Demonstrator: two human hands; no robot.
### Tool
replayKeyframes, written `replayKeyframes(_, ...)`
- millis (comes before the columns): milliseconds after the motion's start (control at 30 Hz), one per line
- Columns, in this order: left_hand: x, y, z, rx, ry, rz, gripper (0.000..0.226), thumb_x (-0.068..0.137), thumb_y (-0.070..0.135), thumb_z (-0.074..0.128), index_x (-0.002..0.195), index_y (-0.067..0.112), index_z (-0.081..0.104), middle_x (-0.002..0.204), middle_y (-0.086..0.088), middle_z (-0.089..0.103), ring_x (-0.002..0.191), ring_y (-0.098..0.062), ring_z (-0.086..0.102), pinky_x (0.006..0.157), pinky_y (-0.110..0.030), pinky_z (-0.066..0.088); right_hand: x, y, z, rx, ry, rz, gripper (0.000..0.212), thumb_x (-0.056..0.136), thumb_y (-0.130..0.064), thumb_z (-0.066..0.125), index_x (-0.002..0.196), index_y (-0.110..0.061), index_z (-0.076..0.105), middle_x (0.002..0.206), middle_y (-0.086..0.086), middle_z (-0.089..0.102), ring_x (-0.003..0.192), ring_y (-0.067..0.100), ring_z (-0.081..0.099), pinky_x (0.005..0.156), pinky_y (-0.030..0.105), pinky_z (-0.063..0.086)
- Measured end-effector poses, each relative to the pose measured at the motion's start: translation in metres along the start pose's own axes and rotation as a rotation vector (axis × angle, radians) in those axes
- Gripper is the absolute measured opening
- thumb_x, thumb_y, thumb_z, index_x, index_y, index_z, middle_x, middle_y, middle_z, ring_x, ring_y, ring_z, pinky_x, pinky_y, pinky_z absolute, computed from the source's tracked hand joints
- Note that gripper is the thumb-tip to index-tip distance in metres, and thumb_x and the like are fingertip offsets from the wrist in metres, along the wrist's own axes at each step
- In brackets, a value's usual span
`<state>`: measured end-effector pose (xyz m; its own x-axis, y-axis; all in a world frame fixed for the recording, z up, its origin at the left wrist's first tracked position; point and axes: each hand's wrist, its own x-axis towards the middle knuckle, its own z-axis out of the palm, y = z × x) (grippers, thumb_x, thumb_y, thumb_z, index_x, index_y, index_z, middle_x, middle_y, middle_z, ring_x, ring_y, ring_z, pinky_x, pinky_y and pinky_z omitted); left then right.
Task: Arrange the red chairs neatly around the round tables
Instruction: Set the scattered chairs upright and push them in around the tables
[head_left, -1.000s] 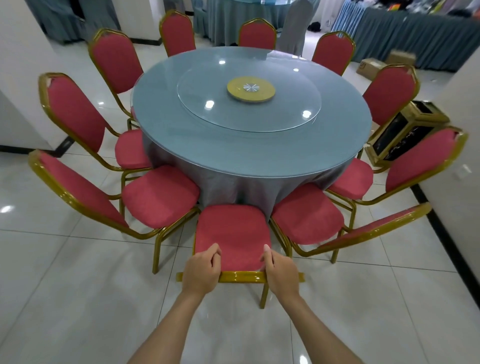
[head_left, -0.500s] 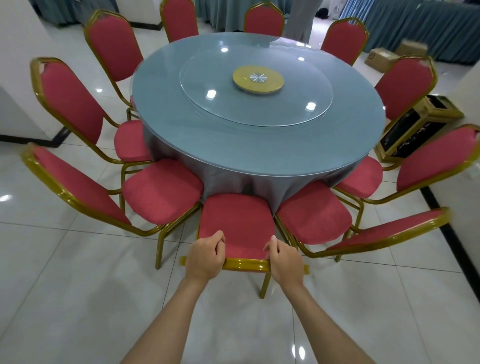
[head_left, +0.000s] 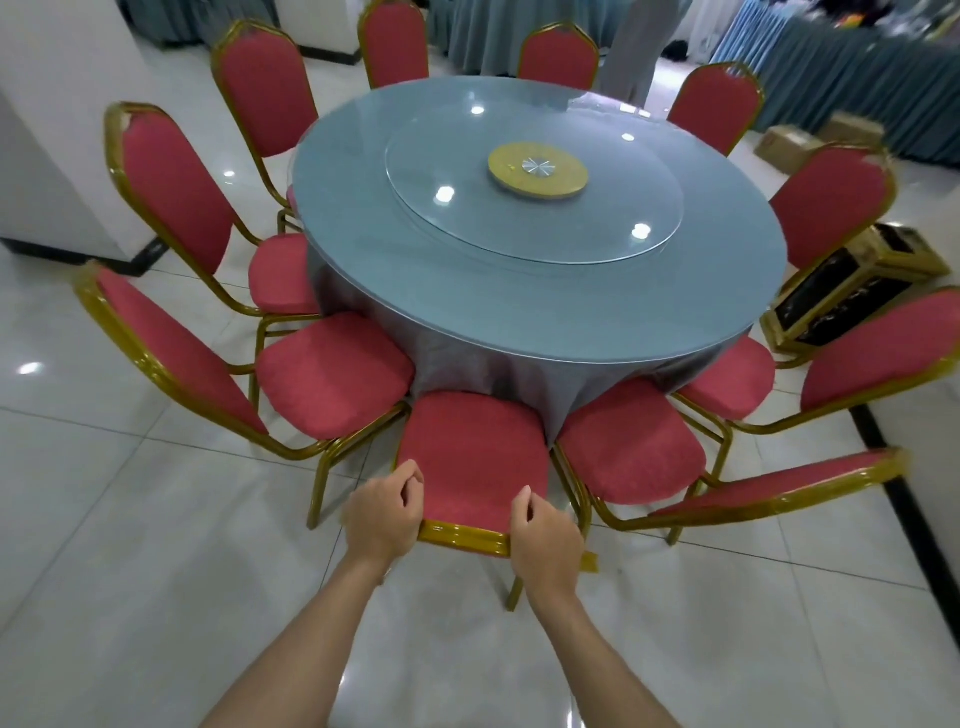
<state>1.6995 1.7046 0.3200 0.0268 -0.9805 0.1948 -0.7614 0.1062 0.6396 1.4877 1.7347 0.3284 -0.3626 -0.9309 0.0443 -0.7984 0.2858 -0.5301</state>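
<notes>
A round table (head_left: 519, 312) with a grey cloth and a glass turntable (head_left: 535, 208) fills the middle of the head view. Several red chairs with gold frames ring it. The nearest red chair (head_left: 472, 457) faces the table, its seat front at the hanging cloth. My left hand (head_left: 384, 514) grips the left part of its gold top rail (head_left: 462, 535), and my right hand (head_left: 545, 540) grips the right part. Neighbouring chairs (head_left: 332, 374) (head_left: 628, 447) flank it closely on both sides.
A white pillar (head_left: 62, 130) stands at the left. A gold and black box (head_left: 852, 286) lies on the floor right of the table, with cardboard boxes (head_left: 795, 145) behind. A white wall with black skirting (head_left: 914, 519) runs along the right. Draped tables line the back.
The chair I hold has slid forward, so its seat now reaches the tablecloth. Both hands stayed on the top rail, and my view has moved closer.
</notes>
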Motion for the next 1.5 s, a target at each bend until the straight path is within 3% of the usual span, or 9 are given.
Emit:
replayKeyframes(200, 0.014, -0.004, 0.008, -0.039, -0.016, 0.068, 0.029, 0.099, 0.025, 0.038, 0.076, 0.026, 0.056, 0.052, 0.010, 0.049, 0.043, -0.009, 0.048, 0.038, -0.031, 0.037, 0.010, 0.008, 0.009, 0.020, 0.040, 0.030, 0.054, 0.105, -0.036, 0.037, 0.054, -0.018, 0.041, 0.045, -0.004, 0.039, 0.039, 0.012, 0.038, 0.041, 0.032, 0.025)
replayKeyframes(467, 0.021, -0.003, 0.007, -0.029, 0.003, 0.005, 0.029, 0.097, 0.023, 0.041, 0.073, 0.027, 0.057, 0.053, 0.009, 0.052, 0.046, -0.010, 0.051, 0.040, -0.030, 0.039, 0.015, 0.001, 0.008, 0.109, 0.086, 0.016, 0.053, 0.105, -0.022, 0.047, 0.053, -0.021, 0.036, 0.045, -0.006, 0.035, 0.040, 0.011, 0.033, 0.042, 0.031, 0.022)
replayKeyframes(800, -0.001, -0.015, -0.005, -0.037, -0.136, -0.061, 0.031, 0.100, 0.022, 0.045, 0.070, 0.025, 0.054, 0.056, 0.003, 0.055, 0.051, -0.016, 0.054, 0.046, -0.048, 0.045, -0.020, -0.008, 0.005, 0.128, 0.063, 0.016, 0.054, 0.105, -0.028, 0.047, 0.053, -0.023, 0.034, 0.045, -0.003, 0.037, 0.041, 0.010, 0.032, 0.043, 0.032, 0.026)
replayKeyframes(967, 0.006, -0.013, -0.008, -0.036, -0.176, -0.084, 0.031, 0.099, 0.020, 0.047, 0.069, 0.026, 0.051, 0.056, 0.003, 0.053, 0.052, -0.017, 0.053, 0.048, -0.045, 0.043, -0.016, -0.010, 0.007, 0.087, 0.059, 0.040, 0.053, 0.104, -0.028, 0.046, 0.054, -0.022, 0.032, 0.045, -0.001, 0.040, 0.041, 0.014, 0.038, 0.043, 0.034, 0.026)
replayKeyframes(1133, 0.020, -0.003, -0.005, -0.052, -0.182, -0.038, 0.033, 0.101, 0.017, 0.047, 0.070, 0.024, 0.052, 0.054, 0.003, 0.052, 0.051, -0.020, 0.051, 0.045, -0.038, 0.037, 0.004, -0.008, 0.009, 0.048, 0.070, 0.028, 0.054, 0.105, -0.025, 0.044, 0.052, -0.024, 0.031, 0.044, -0.006, 0.034, 0.040, 0.010, 0.030, 0.043, 0.034, 0.026)
replayKeyframes(1267, 0.019, -0.010, -0.003, -0.060, -0.167, -0.043, 0.032, 0.100, 0.017, 0.046, 0.069, 0.024, 0.051, 0.054, 0.003, 0.050, 0.049, -0.020, 0.050, 0.045, -0.043, 0.039, 0.002, -0.005, 0.013, 0.031, 0.082, -0.013, 0.053, 0.104, -0.025, 0.044, 0.053, -0.024, 0.029, 0.044, -0.005, 0.034, 0.039, 0.011, 0.030, 0.040, 0.035, 0.026)
replayKeyframes(1400, 0.021, -0.005, -0.006, -0.037, -0.193, -0.058, 0.030, 0.101, 0.020, 0.048, 0.072, 0.024, 0.056, 0.057, 0.003, 0.056, 0.054, -0.018, 0.055, 0.049, -0.043, 0.044, 0.005, -0.007, 0.007, 0.044, 0.001, 0.008, 0.051, 0.104, -0.028, 0.042, 0.055, -0.023, 0.032, 0.046, -0.004, 0.036, 0.043, 0.012, 0.035, 0.044, 0.036, 0.029)
replayKeyframes(1500, 0.018, -0.004, -0.013, -0.068, -0.239, -0.156, 0.028, 0.102, 0.024, 0.047, 0.079, 0.028, 0.063, 0.062, 0.007, 0.063, 0.058, -0.011, 0.060, 0.053, -0.038, 0.047, 0.006, -0.007, 0.002, 0.006, -0.159, 0.018, 0.044, 0.101, -0.033, 0.040, 0.060, -0.018, 0.041, 0.054, -0.002, 0.048, 0.053, 0.014, 0.050, 0.051, 0.036, 0.036)
